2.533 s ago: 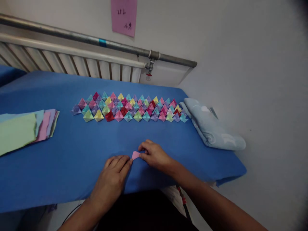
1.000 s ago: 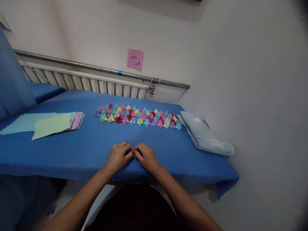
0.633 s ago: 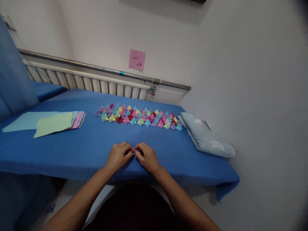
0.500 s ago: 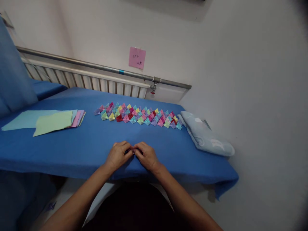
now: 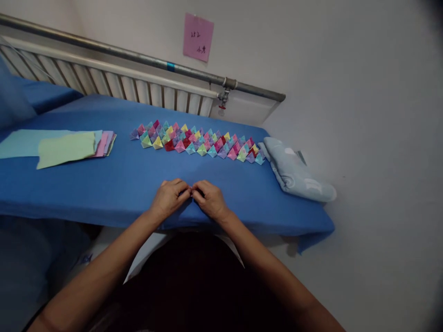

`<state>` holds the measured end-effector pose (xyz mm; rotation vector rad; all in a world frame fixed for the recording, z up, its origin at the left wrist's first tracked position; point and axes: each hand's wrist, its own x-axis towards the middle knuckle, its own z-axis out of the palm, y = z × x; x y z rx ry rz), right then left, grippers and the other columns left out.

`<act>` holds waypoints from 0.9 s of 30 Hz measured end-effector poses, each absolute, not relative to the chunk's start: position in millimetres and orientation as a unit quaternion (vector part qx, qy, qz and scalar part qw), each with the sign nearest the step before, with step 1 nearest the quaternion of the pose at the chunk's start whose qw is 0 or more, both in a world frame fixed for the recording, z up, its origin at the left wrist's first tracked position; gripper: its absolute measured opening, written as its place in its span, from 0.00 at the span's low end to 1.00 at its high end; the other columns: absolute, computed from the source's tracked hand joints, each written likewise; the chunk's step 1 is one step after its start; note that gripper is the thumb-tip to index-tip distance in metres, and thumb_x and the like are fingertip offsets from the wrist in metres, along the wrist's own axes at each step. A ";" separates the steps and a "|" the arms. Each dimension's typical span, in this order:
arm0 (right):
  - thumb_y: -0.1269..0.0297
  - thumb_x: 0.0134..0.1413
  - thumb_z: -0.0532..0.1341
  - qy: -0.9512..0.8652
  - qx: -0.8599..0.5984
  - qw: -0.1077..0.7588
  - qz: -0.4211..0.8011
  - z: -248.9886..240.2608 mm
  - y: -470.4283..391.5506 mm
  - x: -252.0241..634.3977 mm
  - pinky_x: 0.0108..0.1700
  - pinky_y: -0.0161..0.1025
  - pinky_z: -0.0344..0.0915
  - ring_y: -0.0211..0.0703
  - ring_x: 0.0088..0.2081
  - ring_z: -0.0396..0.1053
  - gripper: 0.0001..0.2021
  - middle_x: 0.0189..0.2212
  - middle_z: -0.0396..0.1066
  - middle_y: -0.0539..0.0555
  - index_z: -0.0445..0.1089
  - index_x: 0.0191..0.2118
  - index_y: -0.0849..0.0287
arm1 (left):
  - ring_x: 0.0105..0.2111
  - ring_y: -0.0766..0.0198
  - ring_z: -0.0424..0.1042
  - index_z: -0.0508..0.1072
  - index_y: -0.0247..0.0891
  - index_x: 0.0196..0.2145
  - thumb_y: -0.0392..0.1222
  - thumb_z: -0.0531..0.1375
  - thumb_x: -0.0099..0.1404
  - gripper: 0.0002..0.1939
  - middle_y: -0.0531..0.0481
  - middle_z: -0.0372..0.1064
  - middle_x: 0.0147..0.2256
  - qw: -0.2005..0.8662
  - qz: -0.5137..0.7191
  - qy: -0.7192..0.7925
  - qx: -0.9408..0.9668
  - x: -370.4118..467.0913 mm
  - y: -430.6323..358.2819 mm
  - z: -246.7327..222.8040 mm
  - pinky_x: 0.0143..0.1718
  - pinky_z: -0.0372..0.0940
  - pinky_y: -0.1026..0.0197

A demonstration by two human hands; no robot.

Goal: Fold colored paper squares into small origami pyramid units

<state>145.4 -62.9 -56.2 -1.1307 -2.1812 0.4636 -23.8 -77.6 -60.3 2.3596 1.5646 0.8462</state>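
My left hand (image 5: 168, 197) and my right hand (image 5: 210, 199) rest side by side on the blue cloth-covered table (image 5: 121, 184) near its front edge. Their fingertips meet and pinch a small folded pink paper piece (image 5: 190, 191), which is almost wholly hidden between them. Beyond the hands lie rows of several small folded paper shapes (image 5: 197, 142) in pink, yellow, green, blue, red and purple.
A stack of coloured paper sheets (image 5: 65, 146) lies at the table's left. A folded light-blue cloth (image 5: 297, 170) sits at the right end by the wall. A radiator with a metal pipe (image 5: 145, 57) runs behind, and a pink note (image 5: 198, 37) hangs above.
The pink piece, plainly seen between my fingers earlier, is now closed in by both hands' fingertips. The hands stay together at the same spot while the view has shifted and tilted down.
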 end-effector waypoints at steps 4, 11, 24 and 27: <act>0.70 0.56 0.57 -0.827 -0.431 0.318 0.171 -57.9 -62.1 144.7 0.41 0.34 0.60 0.38 0.34 0.66 0.05 0.31 0.70 0.50 0.69 0.33 0.57 | 0.34 0.62 0.69 0.73 0.39 0.31 0.43 0.53 0.67 0.11 0.51 0.70 0.31 0.095 0.294 0.523 0.794 -24.2 -77.2 -61.8 0.38 0.57 0.60; 0.70 0.55 0.56 -0.818 -0.436 0.335 0.168 -56.9 -62.9 144.5 0.39 0.33 0.60 0.38 0.33 0.65 0.05 0.29 0.69 0.49 0.69 0.31 0.57 | 0.33 0.62 0.68 0.73 0.39 0.30 0.44 0.53 0.67 0.12 0.51 0.70 0.30 0.112 0.317 0.530 0.778 -24.1 -77.4 -61.3 0.37 0.57 0.60; 0.70 0.52 0.54 -0.753 -0.483 0.403 0.193 -60.3 -61.5 148.3 0.32 0.32 0.58 0.35 0.26 0.61 0.05 0.23 0.65 0.46 0.66 0.27 0.57 | 0.32 0.64 0.69 0.72 0.39 0.29 0.44 0.52 0.65 0.12 0.53 0.70 0.29 0.161 0.393 0.555 0.715 -25.5 -79.1 -61.0 0.36 0.61 0.63; 0.70 0.51 0.54 -0.740 -0.487 0.415 0.205 -59.5 -61.9 149.2 0.31 0.31 0.58 0.35 0.25 0.61 0.05 0.23 0.65 0.46 0.65 0.27 0.57 | 0.31 0.64 0.69 0.72 0.40 0.28 0.44 0.53 0.65 0.12 0.53 0.70 0.29 0.164 0.400 0.561 0.707 -26.4 -79.1 -59.5 0.36 0.61 0.63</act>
